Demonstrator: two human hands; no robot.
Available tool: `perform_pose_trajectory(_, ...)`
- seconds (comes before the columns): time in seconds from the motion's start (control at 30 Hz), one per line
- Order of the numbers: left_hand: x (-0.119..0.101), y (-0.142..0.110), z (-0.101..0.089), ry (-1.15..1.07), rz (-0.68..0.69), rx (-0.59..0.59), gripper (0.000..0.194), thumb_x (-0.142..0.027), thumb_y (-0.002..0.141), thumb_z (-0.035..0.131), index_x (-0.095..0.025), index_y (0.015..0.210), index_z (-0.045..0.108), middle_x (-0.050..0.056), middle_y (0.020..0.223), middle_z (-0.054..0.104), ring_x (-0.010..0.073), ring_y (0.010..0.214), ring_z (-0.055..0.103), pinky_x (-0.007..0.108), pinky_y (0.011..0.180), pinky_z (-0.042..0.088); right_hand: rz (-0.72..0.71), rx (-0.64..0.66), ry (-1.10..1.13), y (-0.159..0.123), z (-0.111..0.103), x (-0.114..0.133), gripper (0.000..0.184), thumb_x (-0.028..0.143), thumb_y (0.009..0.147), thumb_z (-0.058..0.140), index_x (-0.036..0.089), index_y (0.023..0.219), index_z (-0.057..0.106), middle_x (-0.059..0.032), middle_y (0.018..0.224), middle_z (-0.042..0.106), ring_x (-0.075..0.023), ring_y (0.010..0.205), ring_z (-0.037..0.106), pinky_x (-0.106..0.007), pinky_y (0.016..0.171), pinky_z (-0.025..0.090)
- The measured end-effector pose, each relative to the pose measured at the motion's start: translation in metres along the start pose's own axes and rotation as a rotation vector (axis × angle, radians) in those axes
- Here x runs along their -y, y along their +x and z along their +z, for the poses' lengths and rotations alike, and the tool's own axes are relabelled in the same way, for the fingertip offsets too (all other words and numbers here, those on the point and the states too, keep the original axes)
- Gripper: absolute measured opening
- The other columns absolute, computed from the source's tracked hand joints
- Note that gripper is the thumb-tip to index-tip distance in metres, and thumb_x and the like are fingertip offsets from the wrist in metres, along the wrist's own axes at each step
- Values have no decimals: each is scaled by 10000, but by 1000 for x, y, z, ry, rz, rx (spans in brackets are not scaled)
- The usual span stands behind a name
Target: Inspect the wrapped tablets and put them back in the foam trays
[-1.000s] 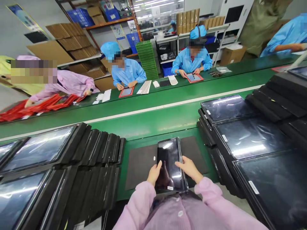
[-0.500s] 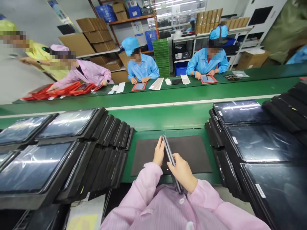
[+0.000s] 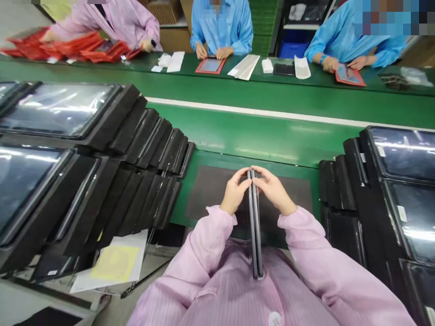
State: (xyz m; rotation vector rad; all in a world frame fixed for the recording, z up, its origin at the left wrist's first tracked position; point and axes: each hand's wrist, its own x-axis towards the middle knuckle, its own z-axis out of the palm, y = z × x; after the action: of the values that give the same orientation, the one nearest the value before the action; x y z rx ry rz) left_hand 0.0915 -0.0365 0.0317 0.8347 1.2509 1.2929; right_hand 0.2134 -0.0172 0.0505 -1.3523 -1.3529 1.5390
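The fingers of both hands are bent in and closed on the far end of two thin grey slabs [image 3: 252, 222]. The left hand [image 3: 234, 192] has hold of the left one, the right hand [image 3: 273, 192] the right one, and the fingertips nearly meet at the top. The slabs stand on edge, side by side, above the dark mat [image 3: 208, 185]. Their near ends come past the mat to the front of the pink jacket [image 3: 234, 285].

The step in hand looks like lining up the pair. I think the next move calls for a firm, even grip, so that one does not slide past the other.

Left of the mat is a big pile of black holders [image 3: 136, 145] with shiny screens on top. Right of the mat are more screens [image 3: 408, 156], with small white labels [image 3: 402, 213] too small to read. Beyond the mat, past the white line [image 3: 244, 111], other people's hands touch red-edged panels [image 3: 210, 65]. Left of the mat and nearer the person, a white sheet [image 3: 79, 281] has a yellow patch; I can't read any words there. No brand name can be read anywhere.
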Motion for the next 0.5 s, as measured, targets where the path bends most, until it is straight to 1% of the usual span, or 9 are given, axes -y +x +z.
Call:
perform_pose_trajectory(0.07, -1, 0, 0, 3, 24, 28, 304, -206, 644, 620, -179, 944, 658, 52, 1013, 703, 206, 1001, 619, 349, 955, 439, -19, 4, 117, -1, -2, 0, 366, 293, 677, 598, 219, 1035, 572, 18, 717, 603, -108, 507, 521, -241, 469, 478)
perform_pose_trajectory(0.13, -1, -1, 0, 7, 32, 44, 290, -234, 646, 626, -180, 930, 654, 51, 995, 704, 204, 984, 626, 342, 929, 458, -30, -23, 171, -2, -4, 0, 327, 289, 661, 609, 225, 980, 586, 14, 774, 616, -97, 508, 515, -226, 442, 467)
perform_pose_trajectory(0.2, -3, -2, 1, 24, 26, 44, 286, -243, 648, 626, -179, 925, 647, 49, 982, 702, 198, 957, 633, 330, 895, 477, -21, -38, 184, -2, -4, 1, 298, 275, 653, 610, 227, 947, 593, 16, 809, 623, -91, 511, 514, -218, 433, 463)
perform_pose_trajectory(0.33, -6, -4, 2, 72, 25, 25, 266, -223, 658, 608, -181, 919, 629, 44, 975, 688, 188, 957, 629, 308, 866, 490, 15, -22, 202, 0, -5, 3, 286, 244, 622, 628, 223, 905, 600, 15, 879, 634, -76, 509, 509, -213, 440, 469)
perform_pose_trajectory(0.5, -7, -4, 0, 96, 43, 59, 256, -251, 683, 615, -188, 931, 615, 40, 978, 670, 188, 958, 619, 306, 859, 492, 20, -8, 186, -1, -6, 3, 292, 261, 649, 626, 225, 936, 586, 4, 945, 618, -70, 517, 501, -220, 454, 467)
